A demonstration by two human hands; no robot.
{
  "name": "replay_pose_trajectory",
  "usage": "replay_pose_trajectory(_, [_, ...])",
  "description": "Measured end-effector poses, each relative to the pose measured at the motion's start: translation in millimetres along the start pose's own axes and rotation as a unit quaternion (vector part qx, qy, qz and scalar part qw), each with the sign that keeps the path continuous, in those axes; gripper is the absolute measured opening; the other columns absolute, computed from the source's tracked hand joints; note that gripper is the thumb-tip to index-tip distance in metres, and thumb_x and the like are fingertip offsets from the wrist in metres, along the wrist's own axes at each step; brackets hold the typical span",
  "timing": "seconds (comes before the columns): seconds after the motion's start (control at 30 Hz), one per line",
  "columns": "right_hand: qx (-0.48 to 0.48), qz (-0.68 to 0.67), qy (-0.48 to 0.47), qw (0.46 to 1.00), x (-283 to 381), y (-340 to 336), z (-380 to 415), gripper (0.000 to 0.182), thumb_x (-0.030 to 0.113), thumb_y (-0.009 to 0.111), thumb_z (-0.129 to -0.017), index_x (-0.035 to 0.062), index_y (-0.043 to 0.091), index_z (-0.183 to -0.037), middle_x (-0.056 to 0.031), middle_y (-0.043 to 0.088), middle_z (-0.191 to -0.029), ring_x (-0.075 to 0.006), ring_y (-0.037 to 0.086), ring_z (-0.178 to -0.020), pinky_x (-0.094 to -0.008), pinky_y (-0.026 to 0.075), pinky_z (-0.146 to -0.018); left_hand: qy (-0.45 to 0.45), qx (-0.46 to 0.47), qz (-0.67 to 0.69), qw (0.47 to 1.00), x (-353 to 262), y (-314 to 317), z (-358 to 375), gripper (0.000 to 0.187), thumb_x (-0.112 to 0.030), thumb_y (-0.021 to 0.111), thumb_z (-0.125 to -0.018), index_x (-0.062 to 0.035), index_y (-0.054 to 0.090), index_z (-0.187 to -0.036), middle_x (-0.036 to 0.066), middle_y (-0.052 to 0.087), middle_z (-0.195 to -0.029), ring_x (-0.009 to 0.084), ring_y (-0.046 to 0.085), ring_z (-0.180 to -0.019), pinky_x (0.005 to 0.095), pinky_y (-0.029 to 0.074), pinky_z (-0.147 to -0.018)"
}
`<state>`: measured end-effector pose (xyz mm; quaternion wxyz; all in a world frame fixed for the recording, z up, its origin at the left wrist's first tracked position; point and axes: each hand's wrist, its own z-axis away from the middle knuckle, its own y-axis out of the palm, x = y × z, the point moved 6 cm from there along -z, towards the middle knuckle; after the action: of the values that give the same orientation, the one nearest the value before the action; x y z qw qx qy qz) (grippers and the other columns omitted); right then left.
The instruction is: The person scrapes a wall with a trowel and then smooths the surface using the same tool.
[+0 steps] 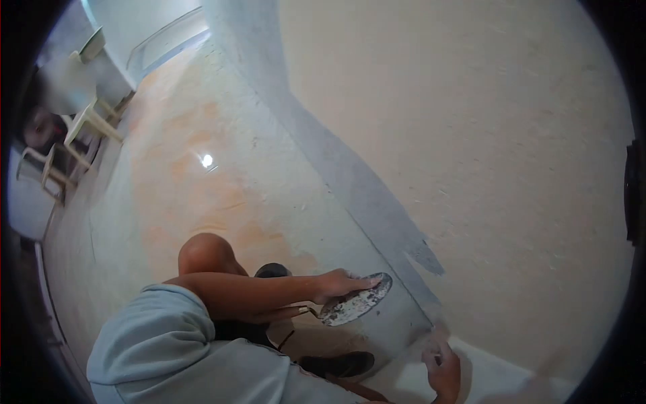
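Observation:
My left hand (338, 285) grips a flat, dark-rimmed oval plate (356, 301) smeared with whitish paste, its thumb on the upper face. A thin bent dark piece shows at the plate's left edge. Low at the right, my right hand (442, 367) is curled close to the foot of the wall, near the corner. Its fingertips are blurred, and what they hold cannot be made out. Beside the hand, the wall (464, 161) is pale beige, with a grey band (336, 158) along its lower edge.
The floor (229, 188) has orange and pale patches. A bent knee (207, 254), pale blue clothing (161, 337) and a dark shoe (338, 364) are close below. A dark round object (272, 270) is beside the forearm. Pale plastic chairs (91, 128) stand far left.

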<state>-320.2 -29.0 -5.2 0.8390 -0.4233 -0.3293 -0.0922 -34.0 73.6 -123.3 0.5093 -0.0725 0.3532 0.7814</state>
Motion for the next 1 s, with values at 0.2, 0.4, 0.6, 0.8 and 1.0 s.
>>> replay_pose_trajectory(0.2, [0.029, -0.063, -0.027, 0.997, 50.8, 21.3, 3.5, 0.054, 0.016, 0.073, -0.092, -0.001, 0.059, -0.142, -0.016, 0.076, -0.102, -0.02, 0.073, -0.094, -0.034, 0.057, -0.086, 0.026, 0.089, -0.049, 0.994, -17.0, 3.6, 1.0, 0.04, -0.044, 0.071, -0.1, -0.0048, 0.075, -0.11, 0.001, 0.074, -0.091, 0.0089, 0.067, -0.075, 0.0282, 0.055, -0.068])
replay_pose_trajectory(0.4, [0.078, -0.194, -0.055, 0.976, 101.5, 62.1, 6.3, 0.11, 0.017, 0.089, -0.077, 0.0053, 0.024, -0.165, -0.0229, 0.063, -0.138, -0.0307, 0.07, -0.111, -0.0408, 0.057, -0.095, 0.272, 0.176, 0.154, 0.934, -59.4, 67.4, 17.1, 0.032, -0.038, 0.058, -0.109, -0.0069, 0.065, -0.104, 0.004, 0.071, -0.089, 0.0124, 0.068, -0.076, 0.03, 0.057, -0.069])
replay_pose_trajectory(0.6, [0.092, -0.134, -0.116, 0.98, 67.9, 66.6, 1.6, 0.089, 0.021, 0.085, -0.082, 0.0043, 0.041, -0.156, -0.0233, 0.066, -0.134, -0.0326, 0.07, -0.113, -0.0373, 0.053, -0.099, 0.244, 0.045, 0.259, 0.933, -4.2, 107.0, -24.0, 0.042, -0.05, 0.054, -0.108, -0.009, 0.062, -0.105, 0.004, 0.069, -0.089, 0.0156, 0.067, -0.074, 0.0323, 0.056, -0.065])
replay_pose_trajectory(0.8, [-0.062, -0.011, -0.027, 0.998, 23.6, 62.3, -25.9, 0.038, 0.027, 0.06, -0.1, -0.0043, 0.066, -0.122, -0.026, 0.073, -0.102, -0.0459, 0.069, -0.097, -0.0444, 0.053, -0.088, 0.196, 0.069, 0.426, 0.88, 63.9, 126.5, -97.8, 0.06, -0.066, 0.05, -0.103, -0.0133, 0.06, -0.129, 0.003, 0.066, -0.117, 0.0221, 0.061, -0.112, 0.0495, 0.047, -0.096])
replay_pose_trajectory(1.0, [-0.121, 0.046, -0.016, 0.991, 22.8, 80.7, -42.0, 0.033, 0.026, 0.059, -0.097, -0.005, 0.07, -0.096, -0.0296, 0.069, -0.093, -0.0523, 0.064, -0.088, -0.0544, 0.052, -0.079, 0.148, -0.093, 0.316, 0.932, 43.9, 105.7, -73.2, 0.061, -0.051, 0.076, -0.094, -0.0105, 0.046, -0.129, 0.005, 0.061, -0.11, 0.0162, 0.06, -0.095, 0.0432, 0.052, -0.087])
